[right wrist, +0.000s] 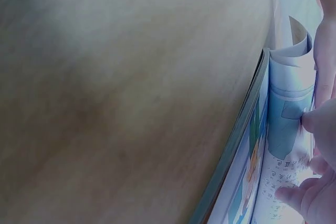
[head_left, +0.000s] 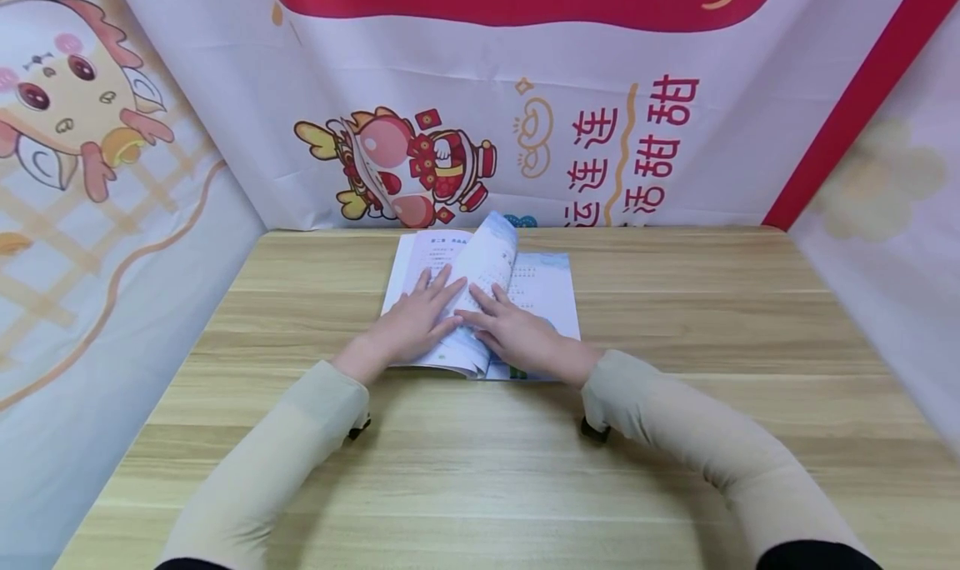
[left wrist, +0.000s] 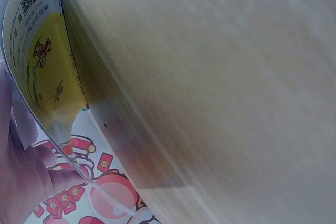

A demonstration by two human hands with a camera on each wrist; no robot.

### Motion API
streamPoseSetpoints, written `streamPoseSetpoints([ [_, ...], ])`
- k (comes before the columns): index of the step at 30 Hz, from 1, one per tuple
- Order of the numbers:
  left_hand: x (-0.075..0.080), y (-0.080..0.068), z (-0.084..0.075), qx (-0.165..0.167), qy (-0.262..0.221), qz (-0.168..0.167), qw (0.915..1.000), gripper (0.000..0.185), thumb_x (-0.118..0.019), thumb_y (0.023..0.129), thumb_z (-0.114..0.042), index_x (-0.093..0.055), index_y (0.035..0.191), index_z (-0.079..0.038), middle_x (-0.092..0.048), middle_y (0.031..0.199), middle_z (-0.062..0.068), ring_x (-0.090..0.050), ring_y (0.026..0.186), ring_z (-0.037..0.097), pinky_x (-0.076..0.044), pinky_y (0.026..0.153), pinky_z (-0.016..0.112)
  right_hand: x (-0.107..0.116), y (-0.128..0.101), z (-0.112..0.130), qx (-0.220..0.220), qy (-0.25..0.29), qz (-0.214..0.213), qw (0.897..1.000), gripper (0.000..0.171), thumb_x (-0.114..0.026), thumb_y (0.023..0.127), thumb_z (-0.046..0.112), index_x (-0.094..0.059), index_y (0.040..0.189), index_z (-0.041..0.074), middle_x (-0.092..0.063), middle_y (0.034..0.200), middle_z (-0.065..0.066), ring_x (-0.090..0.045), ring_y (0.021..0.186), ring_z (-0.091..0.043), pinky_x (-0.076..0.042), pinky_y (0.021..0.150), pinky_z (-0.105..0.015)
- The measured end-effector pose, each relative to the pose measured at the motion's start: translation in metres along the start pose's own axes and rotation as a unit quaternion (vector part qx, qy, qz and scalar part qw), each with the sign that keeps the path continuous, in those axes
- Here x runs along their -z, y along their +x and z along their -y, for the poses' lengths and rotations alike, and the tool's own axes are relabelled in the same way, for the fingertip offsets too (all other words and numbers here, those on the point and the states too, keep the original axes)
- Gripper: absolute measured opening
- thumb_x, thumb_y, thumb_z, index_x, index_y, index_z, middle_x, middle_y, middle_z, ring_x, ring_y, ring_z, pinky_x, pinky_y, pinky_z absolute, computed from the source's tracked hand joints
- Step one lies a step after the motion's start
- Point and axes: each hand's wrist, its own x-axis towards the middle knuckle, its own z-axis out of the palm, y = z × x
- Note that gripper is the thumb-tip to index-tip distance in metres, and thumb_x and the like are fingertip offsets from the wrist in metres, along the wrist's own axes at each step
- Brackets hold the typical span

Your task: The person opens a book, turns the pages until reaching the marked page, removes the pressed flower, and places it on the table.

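Note:
An open book (head_left: pixel 551 303) with printed pages lies near the far edge of the table. From its middle a curled leaf (head_left: pixel 489 257) bends up, its top corner raised. My left hand (head_left: pixel 411 324) rests on the left pages with fingers spread, fingertips reaching the leaf. My right hand (head_left: pixel 525 334) touches the leaf's lower part with outstretched fingers, its palm over the right page. In the left wrist view, the left hand (left wrist: pixel 26 171) shows beside the book's bent yellow back (left wrist: pixel 50 61). In the right wrist view, the right hand's fingers (right wrist: pixel 294 196) touch the rolled leaf (right wrist: pixel 286 129).
The wood-grain table (head_left: pixel 480 470) extends around the book. Behind it hangs a white and red printed cloth (head_left: pixel 480 70) with cartoon figures and writing. Printed cloth also covers the left side (head_left: pixel 142 303) and the right side (head_left: pixel 892 287). A dark device sits at each wrist.

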Motion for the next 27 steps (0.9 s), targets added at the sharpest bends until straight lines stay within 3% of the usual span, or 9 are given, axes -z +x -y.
streamPoseSetpoints([
  [9,-0.0001,0.0010,-0.0026,0.000,0.023,0.001,0.9997,0.068,-0.038,0.108,-0.053,-0.016,0.166,-0.027,0.009,0.171,-0.005,0.013,0.154,0.037,-0.022,0.111,0.075,-0.0005,-0.0001,-0.0065,0.039,0.053,-0.021,0.998,0.044,-0.057,0.107,0.021,-0.053,0.150,0.012,-0.020,0.167,-0.005,-0.017,0.153,-0.033,-0.029,0.117,-0.049],
  [15,0.0008,0.0007,-0.0031,-0.004,0.023,0.011,0.9997,0.071,-0.041,0.107,-0.056,-0.013,0.166,-0.029,0.007,0.171,-0.008,0.012,0.154,0.037,-0.022,0.109,0.077,0.0019,-0.0009,-0.0053,0.054,0.098,-0.028,0.993,0.040,-0.058,0.107,0.020,-0.058,0.145,0.008,-0.031,0.164,-0.006,-0.029,0.150,-0.024,-0.030,0.119,-0.042],
  [18,0.0007,0.0008,-0.0025,-0.005,0.024,0.014,0.9996,0.073,-0.043,0.106,-0.055,-0.013,0.166,-0.028,0.006,0.171,-0.008,0.012,0.154,0.037,-0.022,0.109,0.078,0.0029,-0.0001,-0.0024,0.060,0.131,-0.024,0.989,0.045,-0.059,0.106,0.019,-0.051,0.150,0.010,-0.041,0.159,-0.013,-0.066,0.116,-0.024,-0.051,0.101,-0.037],
  [21,0.0001,0.0005,-0.0023,-0.003,0.027,0.017,0.9995,0.072,-0.046,0.106,-0.052,-0.015,0.166,-0.027,0.003,0.171,-0.007,0.011,0.154,0.037,-0.019,0.109,0.078,0.0027,0.0010,-0.0005,0.077,0.137,-0.019,0.987,0.049,-0.060,0.105,0.017,-0.048,0.152,0.010,-0.044,0.156,-0.018,-0.070,0.089,-0.023,-0.056,0.082,-0.034],
  [22,0.0000,0.0004,-0.0026,-0.002,0.026,0.020,0.9994,0.072,-0.046,0.106,-0.051,-0.015,0.166,-0.026,0.002,0.171,-0.006,0.011,0.155,0.037,-0.018,0.110,0.078,0.0026,0.0011,-0.0003,0.084,0.137,-0.015,0.987,0.049,-0.060,0.105,0.017,-0.049,0.152,0.010,-0.045,0.156,-0.018,-0.070,0.091,-0.024,-0.056,0.083,-0.034],
  [23,-0.0003,0.0004,-0.0029,-0.001,0.028,0.025,0.9993,0.071,-0.046,0.107,-0.051,-0.015,0.166,-0.026,0.001,0.171,-0.006,0.010,0.155,0.036,-0.016,0.111,0.077,0.0026,0.0011,-0.0005,0.088,0.132,-0.012,0.987,0.048,-0.060,0.105,0.016,-0.050,0.152,0.010,-0.045,0.156,-0.017,-0.069,0.106,-0.024,-0.055,0.090,-0.034],
  [25,-0.0009,0.0001,-0.0034,0.000,0.030,0.033,0.9990,0.070,-0.045,0.107,-0.050,-0.015,0.166,-0.026,-0.001,0.172,-0.006,0.008,0.155,0.036,-0.013,0.112,0.077,0.0025,0.0003,-0.0019,0.091,0.121,-0.001,0.988,0.047,-0.060,0.105,0.017,-0.051,0.151,0.011,-0.039,0.159,-0.013,-0.055,0.134,-0.024,-0.048,0.106,-0.036],
  [27,-0.0013,-0.0003,-0.0039,0.000,0.029,0.040,0.9988,0.068,-0.043,0.108,-0.050,-0.016,0.166,-0.028,-0.002,0.172,-0.005,0.007,0.155,0.036,-0.011,0.113,0.077,0.0035,-0.0016,-0.0038,0.088,0.113,0.019,0.990,0.050,-0.059,0.106,0.019,-0.048,0.154,0.012,-0.036,0.162,-0.011,-0.040,0.145,-0.024,-0.042,0.113,-0.041],
])
